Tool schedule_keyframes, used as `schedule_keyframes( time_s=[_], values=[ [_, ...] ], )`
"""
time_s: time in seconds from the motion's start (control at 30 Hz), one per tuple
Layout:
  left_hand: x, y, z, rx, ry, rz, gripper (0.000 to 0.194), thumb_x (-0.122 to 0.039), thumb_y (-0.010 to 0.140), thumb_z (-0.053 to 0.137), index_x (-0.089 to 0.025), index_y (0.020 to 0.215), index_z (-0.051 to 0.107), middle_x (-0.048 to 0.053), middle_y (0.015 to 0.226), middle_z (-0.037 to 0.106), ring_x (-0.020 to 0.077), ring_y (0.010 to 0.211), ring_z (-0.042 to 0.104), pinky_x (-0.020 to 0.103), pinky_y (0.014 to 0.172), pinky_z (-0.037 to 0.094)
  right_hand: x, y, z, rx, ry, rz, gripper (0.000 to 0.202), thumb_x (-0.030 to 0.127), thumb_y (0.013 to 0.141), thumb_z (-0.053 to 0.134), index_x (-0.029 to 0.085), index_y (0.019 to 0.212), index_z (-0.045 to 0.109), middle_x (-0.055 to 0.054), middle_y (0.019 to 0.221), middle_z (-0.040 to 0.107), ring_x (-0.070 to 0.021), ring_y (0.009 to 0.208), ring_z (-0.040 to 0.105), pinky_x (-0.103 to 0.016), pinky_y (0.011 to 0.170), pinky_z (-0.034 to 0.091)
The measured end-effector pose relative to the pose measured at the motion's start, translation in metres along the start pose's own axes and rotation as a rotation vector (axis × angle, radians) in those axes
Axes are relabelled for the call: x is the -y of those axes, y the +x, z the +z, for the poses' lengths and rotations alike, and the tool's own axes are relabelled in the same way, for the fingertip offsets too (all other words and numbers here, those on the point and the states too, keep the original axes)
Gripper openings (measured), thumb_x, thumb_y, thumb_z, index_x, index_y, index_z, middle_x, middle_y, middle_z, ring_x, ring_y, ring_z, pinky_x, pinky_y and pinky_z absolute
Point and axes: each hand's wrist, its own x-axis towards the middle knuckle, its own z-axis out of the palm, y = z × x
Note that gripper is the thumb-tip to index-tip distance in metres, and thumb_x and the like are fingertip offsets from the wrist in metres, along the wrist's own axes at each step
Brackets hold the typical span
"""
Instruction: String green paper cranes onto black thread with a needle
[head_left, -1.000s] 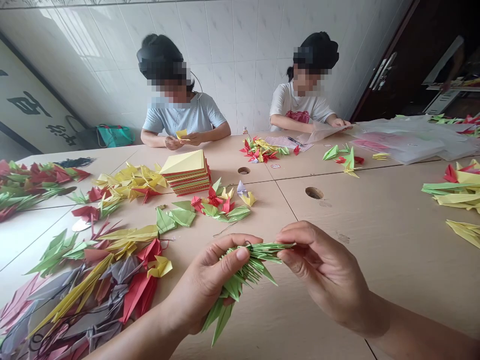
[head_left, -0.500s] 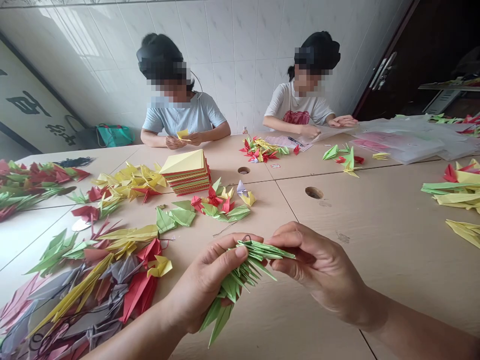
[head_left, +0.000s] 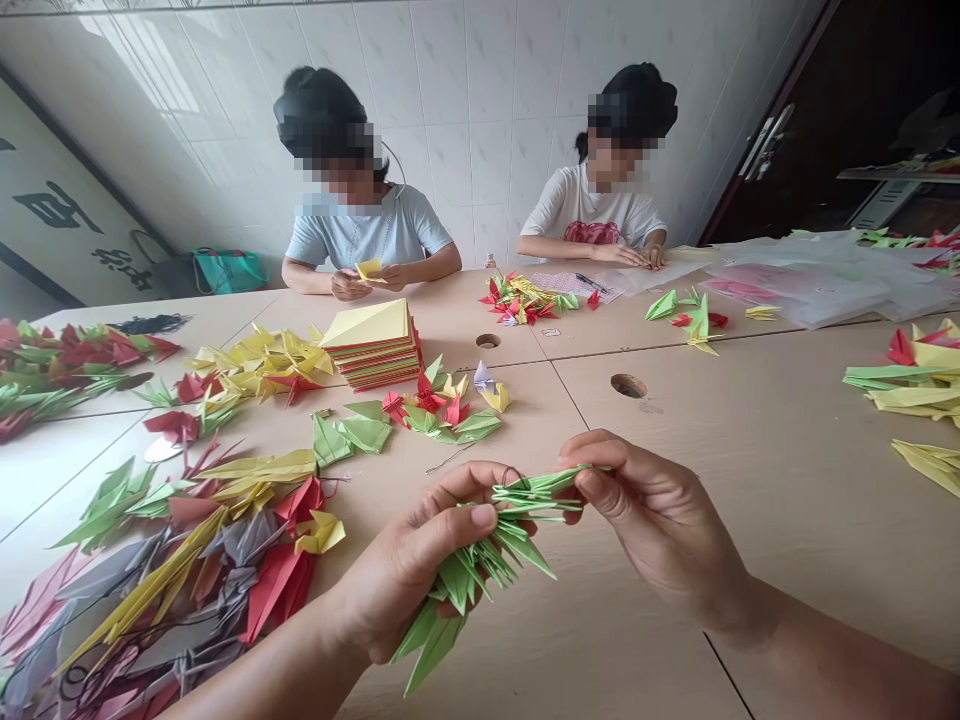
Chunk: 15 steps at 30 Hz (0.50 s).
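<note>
My left hand (head_left: 431,550) is wrapped round a bunch of green folded paper cranes (head_left: 480,560), stacked close together, with pointed tips sticking out below and to the right. A dark loop of thread (head_left: 511,476) shows at the top of the bunch. With thumb and fingers, my right hand (head_left: 649,515) pinches the tip of the uppermost green crane. Left of my hands lies a heap of red, yellow, grey and pink cranes (head_left: 247,560), some with dark string.
Ahead stand a stack of square coloured paper (head_left: 375,345) and a cluster of small cranes (head_left: 446,405). Two people sit across the table (head_left: 750,450); one holds yellow paper (head_left: 369,270). Clear plastic bags (head_left: 810,285) lie at the back right. The tabletop has round holes (head_left: 628,385).
My right hand has shifted slightly right and closed its pinch on the top crane's tip, which now points up more. Across the table, the right person's hands have come together on the plastic.
</note>
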Motion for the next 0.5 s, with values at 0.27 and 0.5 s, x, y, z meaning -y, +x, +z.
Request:
schedule_keyframes(
  time_s=[0.27, 0.5],
  values=[
    [0.0024, 0.0024, -0.0034, -0.032, 0.007, 0.032, 0.017, -0.033, 0.081, 0.059, -0.021, 0.093, 0.057, 0.002, 0.077, 0.06, 0.0021, 0.041, 0.036, 0.01, 0.033, 0.027, -0.0024, -0.0006, -0.0009, -0.205, -0.027, 0.004, 0.012, 0.029, 0.092, 0.053, 0.026, 0.093, 0.065, 0.0, 0.081, 0.066, -0.0119, 0.07, 0.061, -0.022, 0.056, 0.052],
    [0.0024, 0.0036, -0.0064, -0.024, -0.048, 0.035, 0.018, -0.034, 0.08, 0.061, -0.022, 0.093, 0.055, 0.001, 0.079, 0.058, 0.0009, 0.04, 0.033, 0.011, 0.033, 0.023, 0.0015, 0.0008, 0.0006, -0.267, -0.013, -0.068, 0.013, 0.029, 0.093, 0.051, 0.026, 0.092, 0.063, 0.0, 0.075, 0.064, -0.0133, 0.066, 0.06, -0.025, 0.054, 0.052]
  ],
)
